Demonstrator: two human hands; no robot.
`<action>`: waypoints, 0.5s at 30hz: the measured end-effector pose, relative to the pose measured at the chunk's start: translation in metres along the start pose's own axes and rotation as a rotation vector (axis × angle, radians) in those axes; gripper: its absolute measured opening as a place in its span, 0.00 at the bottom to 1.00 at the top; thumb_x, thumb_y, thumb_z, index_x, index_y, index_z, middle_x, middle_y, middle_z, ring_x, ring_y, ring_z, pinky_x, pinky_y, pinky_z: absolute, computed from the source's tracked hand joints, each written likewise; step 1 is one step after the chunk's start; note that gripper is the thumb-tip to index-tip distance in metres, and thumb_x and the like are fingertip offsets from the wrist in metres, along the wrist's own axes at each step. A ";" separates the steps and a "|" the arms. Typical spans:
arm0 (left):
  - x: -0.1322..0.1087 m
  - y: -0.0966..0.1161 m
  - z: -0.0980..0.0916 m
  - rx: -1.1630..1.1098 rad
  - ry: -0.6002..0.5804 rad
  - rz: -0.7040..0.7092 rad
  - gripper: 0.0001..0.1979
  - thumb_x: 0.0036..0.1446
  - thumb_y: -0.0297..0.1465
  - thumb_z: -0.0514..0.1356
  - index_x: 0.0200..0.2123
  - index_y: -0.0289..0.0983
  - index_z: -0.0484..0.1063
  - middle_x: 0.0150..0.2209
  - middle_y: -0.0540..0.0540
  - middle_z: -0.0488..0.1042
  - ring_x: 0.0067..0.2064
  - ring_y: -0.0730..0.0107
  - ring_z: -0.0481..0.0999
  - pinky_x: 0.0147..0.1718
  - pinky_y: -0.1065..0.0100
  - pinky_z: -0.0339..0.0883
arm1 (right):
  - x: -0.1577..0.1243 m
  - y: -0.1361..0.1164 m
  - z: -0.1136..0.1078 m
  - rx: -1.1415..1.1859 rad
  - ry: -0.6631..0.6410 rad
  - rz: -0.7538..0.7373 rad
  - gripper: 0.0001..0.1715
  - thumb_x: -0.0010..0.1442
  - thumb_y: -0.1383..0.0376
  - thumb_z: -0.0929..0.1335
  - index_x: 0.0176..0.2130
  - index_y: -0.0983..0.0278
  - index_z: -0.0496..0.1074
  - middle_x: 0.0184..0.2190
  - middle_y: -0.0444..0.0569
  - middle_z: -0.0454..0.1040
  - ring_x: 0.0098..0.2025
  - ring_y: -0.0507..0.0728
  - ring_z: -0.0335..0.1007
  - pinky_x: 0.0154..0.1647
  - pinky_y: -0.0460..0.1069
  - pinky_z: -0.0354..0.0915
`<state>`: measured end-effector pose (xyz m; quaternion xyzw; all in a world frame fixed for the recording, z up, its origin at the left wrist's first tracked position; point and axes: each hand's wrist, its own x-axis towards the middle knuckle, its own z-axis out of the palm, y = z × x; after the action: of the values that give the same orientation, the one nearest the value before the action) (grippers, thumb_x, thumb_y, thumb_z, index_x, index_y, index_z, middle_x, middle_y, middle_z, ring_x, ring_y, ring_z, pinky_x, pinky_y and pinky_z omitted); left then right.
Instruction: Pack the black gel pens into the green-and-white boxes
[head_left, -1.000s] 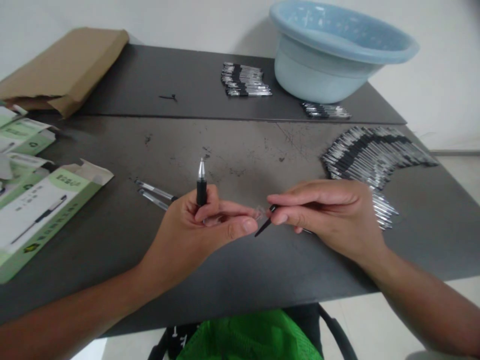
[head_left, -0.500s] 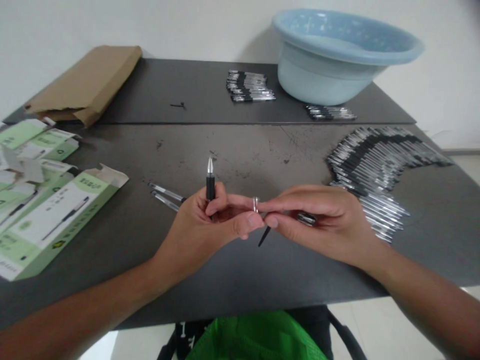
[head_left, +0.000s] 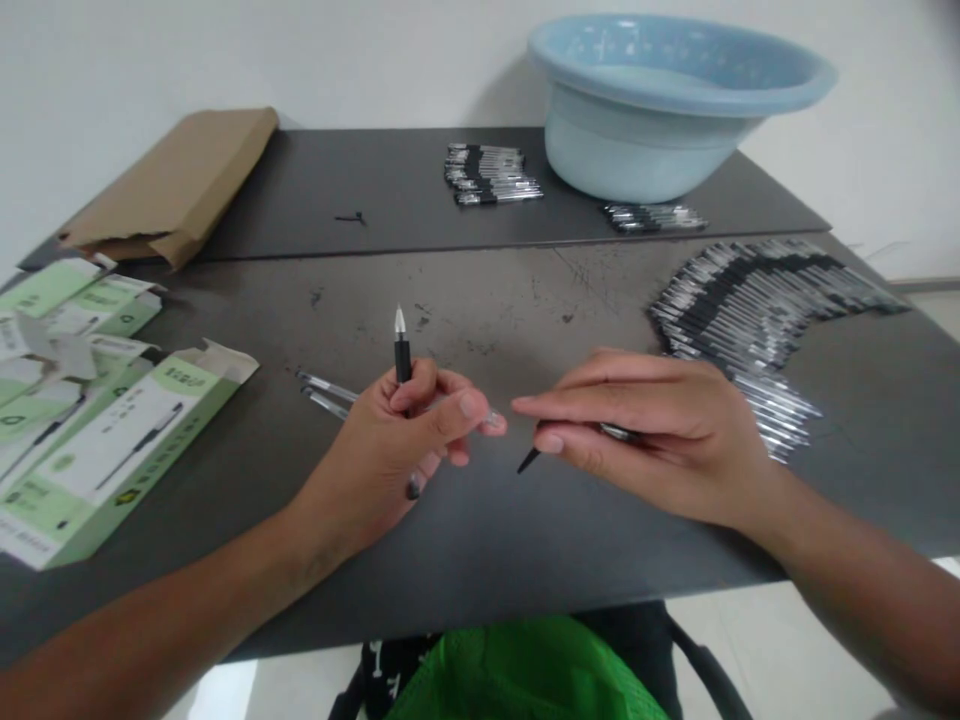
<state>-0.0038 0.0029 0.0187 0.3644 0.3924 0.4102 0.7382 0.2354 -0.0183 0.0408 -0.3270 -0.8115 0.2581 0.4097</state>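
My left hand (head_left: 397, 440) is closed around a pen (head_left: 403, 362), whose silver tip and black grip point upward out of the fist. A small clear plastic piece (head_left: 491, 418) shows at the fingertips of the same hand. Below the palm a dark rounded end pokes out. To the right, my right hand (head_left: 652, 420) is pinched shut, apart from the left. A slim black pointed piece (head_left: 529, 460) sticks out under its fingertips, and a shiny part shows between thumb and fingers; most of it is hidden. Two clear pens (head_left: 326, 388) lie beside my left hand.
Many clear-and-black pens (head_left: 750, 290) lie in rows at the right. Smaller pen groups (head_left: 491, 172) lie at the back near a blue basin (head_left: 622, 150). Green-and-white pen boxes (head_left: 127, 440) and a brown paper bag (head_left: 172, 185) occupy the left. A small black piece (head_left: 351, 217) lies behind.
My hands have drawn apart, the left moving slightly left. The clear piece that was upright between the fingertips now lies tilted in my left fingers. The view has shifted a little.
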 end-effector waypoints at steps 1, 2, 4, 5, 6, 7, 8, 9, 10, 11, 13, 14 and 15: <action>0.000 -0.001 0.000 -0.015 0.012 -0.002 0.34 0.49 0.36 0.83 0.23 0.38 0.57 0.30 0.55 0.78 0.27 0.79 0.77 0.26 0.78 0.72 | -0.001 0.000 0.003 -0.019 0.034 -0.012 0.17 0.71 0.68 0.77 0.57 0.56 0.86 0.44 0.48 0.89 0.40 0.53 0.85 0.41 0.47 0.81; 0.000 -0.003 0.000 -0.027 0.016 -0.006 0.34 0.49 0.37 0.83 0.23 0.38 0.56 0.30 0.54 0.78 0.28 0.79 0.77 0.27 0.77 0.72 | -0.002 0.000 0.006 -0.034 0.066 -0.024 0.17 0.70 0.68 0.77 0.57 0.56 0.86 0.43 0.48 0.89 0.41 0.54 0.86 0.42 0.48 0.82; -0.002 -0.006 0.002 -0.049 0.014 -0.029 0.35 0.48 0.38 0.83 0.22 0.38 0.56 0.29 0.54 0.77 0.29 0.78 0.76 0.28 0.76 0.71 | -0.003 0.001 0.013 -0.049 0.128 -0.052 0.17 0.69 0.69 0.78 0.56 0.57 0.87 0.43 0.49 0.90 0.41 0.55 0.86 0.44 0.50 0.83; -0.003 -0.008 0.003 -0.059 0.017 -0.051 0.35 0.48 0.38 0.83 0.22 0.38 0.55 0.29 0.54 0.77 0.29 0.78 0.75 0.28 0.76 0.70 | -0.004 0.002 0.016 -0.051 0.149 -0.063 0.17 0.69 0.70 0.78 0.55 0.57 0.87 0.43 0.49 0.90 0.40 0.55 0.87 0.44 0.51 0.83; -0.004 -0.009 0.003 -0.067 0.023 -0.077 0.35 0.48 0.38 0.83 0.23 0.39 0.55 0.30 0.54 0.77 0.30 0.77 0.75 0.29 0.75 0.71 | -0.005 0.003 0.018 -0.052 0.162 -0.072 0.16 0.69 0.70 0.78 0.54 0.57 0.87 0.44 0.49 0.90 0.40 0.55 0.87 0.45 0.51 0.83; -0.004 -0.010 0.004 -0.076 0.032 -0.100 0.35 0.48 0.38 0.83 0.23 0.39 0.55 0.30 0.54 0.77 0.30 0.77 0.75 0.30 0.74 0.71 | -0.006 0.003 0.020 -0.055 0.165 -0.078 0.16 0.69 0.69 0.78 0.54 0.57 0.87 0.44 0.49 0.90 0.40 0.55 0.87 0.45 0.51 0.83; -0.005 -0.010 0.004 -0.083 0.044 -0.117 0.35 0.48 0.39 0.83 0.23 0.39 0.55 0.30 0.54 0.77 0.31 0.77 0.76 0.31 0.74 0.72 | -0.006 0.004 0.021 -0.060 0.159 -0.082 0.15 0.69 0.69 0.78 0.54 0.56 0.87 0.44 0.49 0.90 0.40 0.55 0.87 0.45 0.52 0.83; -0.005 -0.010 0.005 -0.090 0.055 -0.126 0.35 0.48 0.39 0.83 0.23 0.39 0.55 0.30 0.55 0.77 0.31 0.77 0.76 0.32 0.74 0.72 | -0.007 0.004 0.022 -0.068 0.151 -0.082 0.15 0.69 0.69 0.78 0.53 0.56 0.87 0.44 0.48 0.90 0.40 0.56 0.87 0.45 0.52 0.83; -0.005 -0.010 0.005 -0.098 0.063 -0.126 0.36 0.47 0.39 0.83 0.23 0.39 0.55 0.31 0.55 0.77 0.31 0.78 0.75 0.32 0.74 0.73 | -0.007 0.004 0.022 -0.077 0.142 -0.082 0.15 0.69 0.68 0.78 0.53 0.55 0.87 0.44 0.48 0.90 0.40 0.56 0.87 0.45 0.52 0.83; -0.005 -0.009 0.004 -0.105 0.068 -0.119 0.36 0.46 0.38 0.84 0.23 0.39 0.54 0.31 0.55 0.77 0.30 0.78 0.75 0.32 0.73 0.73 | -0.007 0.004 0.022 -0.086 0.136 -0.083 0.14 0.69 0.68 0.78 0.53 0.55 0.87 0.44 0.47 0.90 0.41 0.56 0.87 0.45 0.52 0.83; -0.005 -0.009 0.004 -0.107 0.065 -0.109 0.37 0.46 0.38 0.84 0.23 0.39 0.53 0.31 0.55 0.77 0.30 0.78 0.74 0.32 0.73 0.74 | -0.008 0.003 0.022 -0.102 0.127 -0.078 0.14 0.70 0.67 0.77 0.53 0.54 0.87 0.44 0.47 0.90 0.41 0.56 0.87 0.45 0.52 0.83; -0.005 -0.008 0.004 -0.105 0.060 -0.107 0.38 0.45 0.38 0.84 0.22 0.39 0.53 0.30 0.56 0.76 0.29 0.79 0.73 0.33 0.73 0.74 | -0.009 0.002 0.022 -0.107 0.129 -0.076 0.14 0.70 0.67 0.77 0.53 0.54 0.87 0.45 0.47 0.90 0.42 0.56 0.87 0.46 0.53 0.83; -0.005 -0.008 0.005 -0.104 0.053 -0.103 0.38 0.45 0.37 0.84 0.22 0.39 0.52 0.30 0.56 0.76 0.29 0.79 0.73 0.33 0.74 0.74 | -0.009 0.002 0.022 -0.113 0.129 -0.071 0.14 0.71 0.67 0.77 0.53 0.54 0.87 0.45 0.47 0.90 0.42 0.56 0.87 0.47 0.52 0.83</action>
<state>0.0009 -0.0058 0.0154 0.2941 0.4082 0.4009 0.7656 0.2214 -0.0272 0.0235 -0.3363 -0.8080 0.1756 0.4509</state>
